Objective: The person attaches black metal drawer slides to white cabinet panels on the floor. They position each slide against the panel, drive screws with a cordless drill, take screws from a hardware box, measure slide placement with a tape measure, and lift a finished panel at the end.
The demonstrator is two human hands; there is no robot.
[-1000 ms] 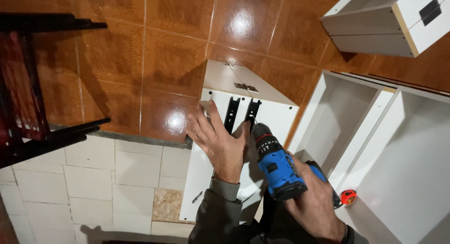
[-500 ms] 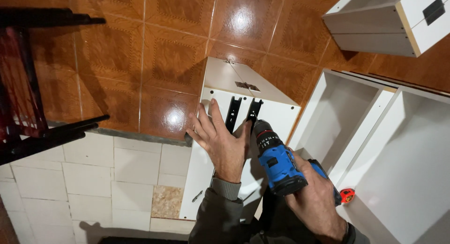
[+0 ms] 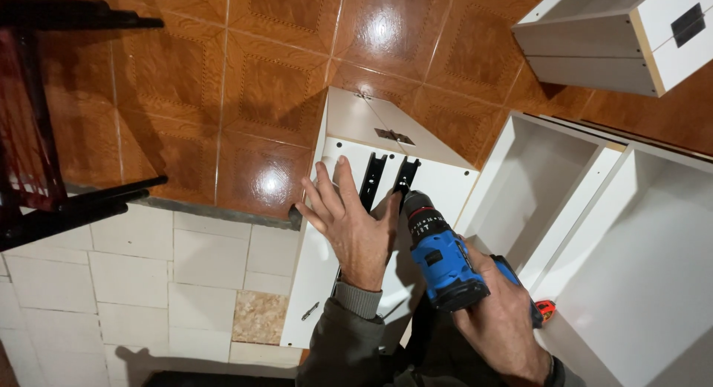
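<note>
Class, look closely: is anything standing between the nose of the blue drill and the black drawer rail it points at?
Nothing visible does. The blue drill, held in the right hand, has its nose right at the black drawer rail on the white panel. The left hand presses flat beside it, over the neighbouring rail.

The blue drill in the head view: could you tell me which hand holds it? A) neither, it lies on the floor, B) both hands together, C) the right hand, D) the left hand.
C: the right hand grips the handle of the blue drill, its tip at the black drawer rails, while the left hand lies flat on the white panel.
</note>
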